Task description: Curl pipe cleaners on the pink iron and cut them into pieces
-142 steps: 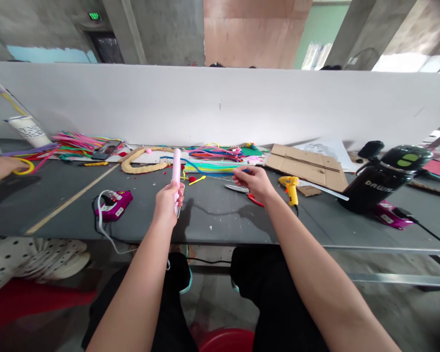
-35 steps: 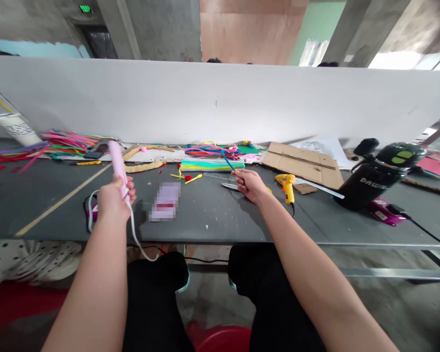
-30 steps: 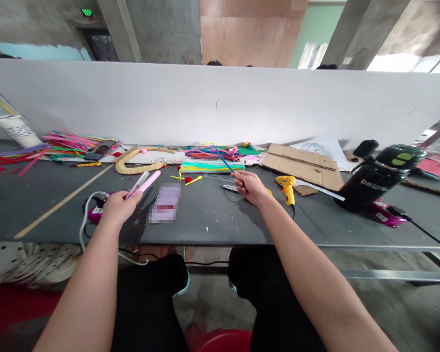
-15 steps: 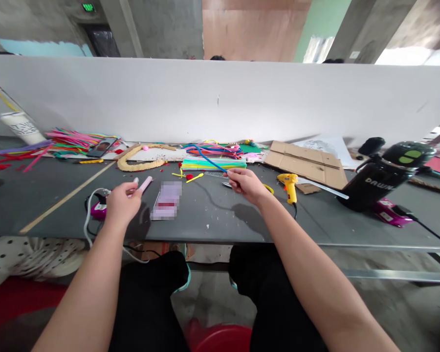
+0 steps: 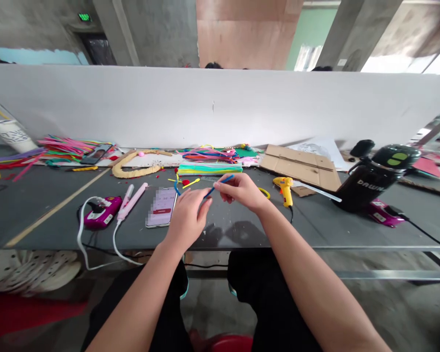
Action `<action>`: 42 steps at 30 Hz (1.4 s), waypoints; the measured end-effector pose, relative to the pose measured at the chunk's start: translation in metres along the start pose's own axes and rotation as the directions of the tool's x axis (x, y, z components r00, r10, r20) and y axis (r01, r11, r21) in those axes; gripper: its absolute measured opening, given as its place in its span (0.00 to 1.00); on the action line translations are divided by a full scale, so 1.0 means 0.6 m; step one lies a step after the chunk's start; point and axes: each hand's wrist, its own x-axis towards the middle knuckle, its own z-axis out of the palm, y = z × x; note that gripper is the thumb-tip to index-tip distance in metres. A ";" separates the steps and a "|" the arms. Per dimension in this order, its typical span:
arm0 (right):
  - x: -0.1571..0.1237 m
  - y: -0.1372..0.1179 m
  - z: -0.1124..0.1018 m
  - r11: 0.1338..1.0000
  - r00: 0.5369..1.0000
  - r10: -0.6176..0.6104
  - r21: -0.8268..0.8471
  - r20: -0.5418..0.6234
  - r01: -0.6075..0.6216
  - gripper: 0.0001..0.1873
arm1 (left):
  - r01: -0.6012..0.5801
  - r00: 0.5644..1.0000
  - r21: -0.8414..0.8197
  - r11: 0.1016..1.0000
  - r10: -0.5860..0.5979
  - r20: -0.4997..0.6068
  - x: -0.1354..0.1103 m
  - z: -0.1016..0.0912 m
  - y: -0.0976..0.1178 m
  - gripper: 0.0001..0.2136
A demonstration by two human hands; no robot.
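A blue pipe cleaner [image 5: 225, 180] is stretched between my two hands above the middle of the table. My right hand [image 5: 245, 191] pinches it near one end, fingers curled. My left hand [image 5: 188, 215] is closed around its other part, and the far end bends up past the knuckles on the left. Left of my left hand lies a phone [image 5: 161, 208] with a lit, partly blurred screen. Beside the phone a pink hair straightener [image 5: 132, 203] rests on the table, its white cord running to the front edge.
A purple power socket [image 5: 103, 213] sits at left. Behind my hands lie bundled pipe cleaners [image 5: 210, 169] and a beige curved form [image 5: 134, 171]. To the right are a yellow glue gun [image 5: 286, 189], cardboard [image 5: 300, 166] and a black bottle [image 5: 370, 183]. A white partition [image 5: 139, 107] stands behind.
My left hand has moved right, from beside the hair straightener to the blue pipe cleaner, and closed on it. My right hand keeps its pinch. The view has shifted slightly.
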 end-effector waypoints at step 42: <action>0.036 0.129 -0.084 0.973 0.759 0.187 0.225 -0.624 -0.055 0.19 | 0.367 0.824 0.032 0.930 -0.341 0.453 -0.042 0.042 -0.018 0.16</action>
